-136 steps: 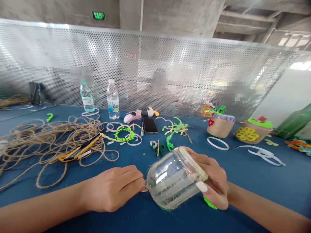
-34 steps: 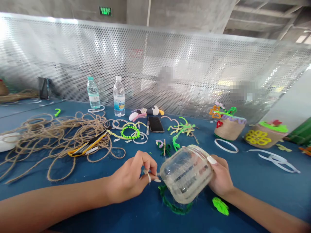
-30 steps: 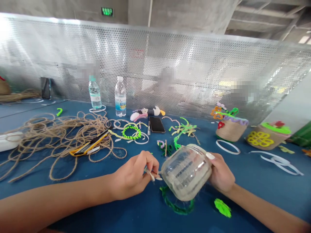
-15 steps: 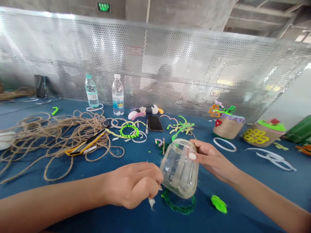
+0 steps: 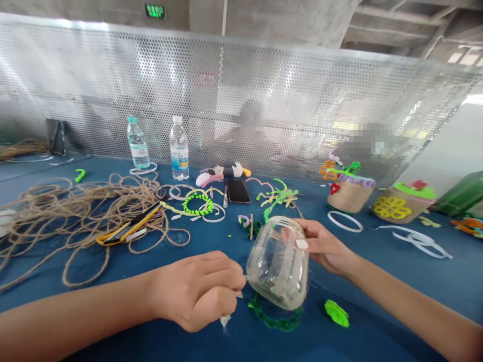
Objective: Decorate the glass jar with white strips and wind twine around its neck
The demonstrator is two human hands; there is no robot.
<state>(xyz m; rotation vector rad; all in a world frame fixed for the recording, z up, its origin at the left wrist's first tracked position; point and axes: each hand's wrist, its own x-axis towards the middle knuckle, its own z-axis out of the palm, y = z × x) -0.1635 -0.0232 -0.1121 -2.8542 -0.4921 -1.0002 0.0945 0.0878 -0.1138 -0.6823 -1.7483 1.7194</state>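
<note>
A clear glass jar (image 5: 277, 261) is tilted above the blue table, its open mouth up and away from me. My right hand (image 5: 320, 246) grips it near the neck, thumb on the outside. Whitish strips, like tape residue, run down the glass. My left hand (image 5: 204, 289) is closed beside the jar, pinching a crumpled whitish strip (image 5: 225, 321) that looks like tape. A thin piece of it stretches from the fingers to the jar's side. Below the jar lies a dark green fuzzy ring (image 5: 277, 321), with a bright green leaf-like piece (image 5: 337, 312) to its right.
Loose jute twine (image 5: 86, 206) covers the left, with a yellow utility knife (image 5: 132, 226) on it. Two water bottles (image 5: 180, 151), a phone (image 5: 238, 191) and pipe cleaners (image 5: 281, 193) stand or lie further back. Twine-wrapped pots (image 5: 349, 193) and white plastic rings (image 5: 345, 221) are at the right.
My left hand has moved slightly left, away from the jar, drawing the whitish strip out. The jar stays tilted in my right hand. The view has shifted slightly.
</note>
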